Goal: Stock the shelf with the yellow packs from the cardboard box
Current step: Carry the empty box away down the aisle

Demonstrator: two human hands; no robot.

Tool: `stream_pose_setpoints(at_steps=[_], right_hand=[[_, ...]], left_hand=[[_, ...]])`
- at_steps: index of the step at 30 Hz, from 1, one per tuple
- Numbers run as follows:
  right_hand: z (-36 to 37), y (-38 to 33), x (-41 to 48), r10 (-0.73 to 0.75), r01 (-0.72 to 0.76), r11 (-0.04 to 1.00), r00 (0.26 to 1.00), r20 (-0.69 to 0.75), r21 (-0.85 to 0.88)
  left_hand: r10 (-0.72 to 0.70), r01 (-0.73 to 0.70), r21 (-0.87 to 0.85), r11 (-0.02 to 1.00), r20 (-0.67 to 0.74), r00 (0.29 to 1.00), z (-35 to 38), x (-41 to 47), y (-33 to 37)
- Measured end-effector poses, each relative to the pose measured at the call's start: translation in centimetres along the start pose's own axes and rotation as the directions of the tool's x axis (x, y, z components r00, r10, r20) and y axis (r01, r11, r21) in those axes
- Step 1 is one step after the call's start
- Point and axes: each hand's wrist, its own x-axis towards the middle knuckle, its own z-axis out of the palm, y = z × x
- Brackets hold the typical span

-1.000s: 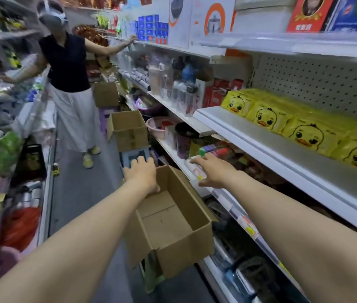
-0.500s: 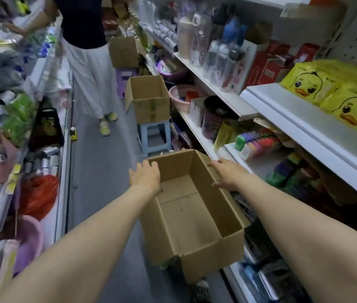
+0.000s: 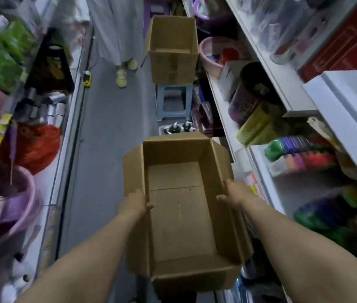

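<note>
An open cardboard box [image 3: 179, 226] sits low in the aisle in front of me, and nothing lies inside it. My left hand [image 3: 135, 204] grips its left wall, thumb over the rim into the box. My right hand [image 3: 231, 194] grips the right wall the same way. The white shelf [image 3: 352, 110] juts out at the upper right. No yellow packs are in view.
A second open cardboard box [image 3: 173, 49] rests on a blue stool [image 3: 171, 101] further down the aisle. A person in a white skirt and yellow shoes [image 3: 121, 73] stands beyond it. Stocked shelves line both sides. A purple basin [image 3: 18, 206] sits low on the left.
My view has tilted down, so the yellow packs on the shelf have left the frame. Both hands have slid nearer along the box walls and now grip the rims.
</note>
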Motion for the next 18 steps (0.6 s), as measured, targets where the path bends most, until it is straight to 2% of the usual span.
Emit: stream_pose_setpoints(at_steps=[5, 11, 18], right_hand=[[2.9, 2.2, 4.6, 0.078, -0.100, 0.972, 0.991, 0.107, 0.213], [5.3, 3.6, 5.7, 0.109, -0.162, 0.864, 0.984, 0.137, 0.477], [6.0, 4.6, 6.4, 0.064, -0.122, 0.854, 0.989, 0.131, 0.505]], left_hand=[[-0.167, 0.169, -0.214, 0.962, 0.030, 0.986, 3.8, 3.0, -0.2], [-0.208, 0.189, -0.358, 0.914, -0.015, 0.978, 5.3, 2.9, 0.1], [-0.256, 0.221, -0.386, 0.896, -0.040, 0.966, 5.6, 3.1, 0.4]])
